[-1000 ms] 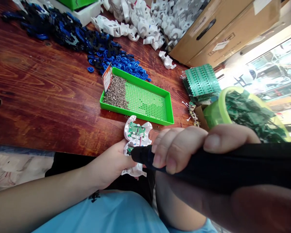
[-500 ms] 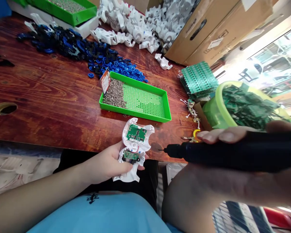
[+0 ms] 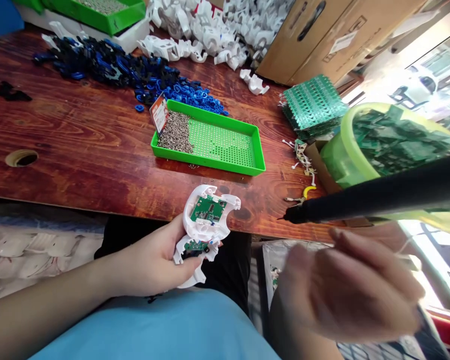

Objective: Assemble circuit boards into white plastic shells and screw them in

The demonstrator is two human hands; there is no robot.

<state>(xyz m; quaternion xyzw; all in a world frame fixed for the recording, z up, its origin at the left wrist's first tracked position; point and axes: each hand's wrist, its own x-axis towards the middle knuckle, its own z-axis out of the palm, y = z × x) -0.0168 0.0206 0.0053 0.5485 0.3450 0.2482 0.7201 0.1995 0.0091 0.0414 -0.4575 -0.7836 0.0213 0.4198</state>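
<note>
My left hand (image 3: pixel 153 262) is closed around a white plastic shell (image 3: pixel 206 220) with two green circuit boards and thin wires inside, held over my lap at the table's front edge. A black electric screwdriver (image 3: pixel 378 192) hangs slanted at the right, its tip pointing left, a short way from the shell. My right hand (image 3: pixel 345 290) is below the screwdriver and apart from it. It is blurred, with the fingers spread and nothing in them.
A green perforated tray (image 3: pixel 210 167) holds a heap of small screws (image 3: pixel 176 132). Blue and black parts (image 3: pixel 135 75) and white shells (image 3: pixel 210 30) lie behind it. At the right are stacked green boards (image 3: pixel 311 105), a yellow-green tub (image 3: pixel 345 150) of boards, cardboard boxes (image 3: pixel 322 35) and yellow-handled pliers (image 3: pixel 302 196).
The screwdriver tip has drawn back from the shell to the right. My right hand has let go of the screwdriver and dropped below it. My left hand still holds the shell.
</note>
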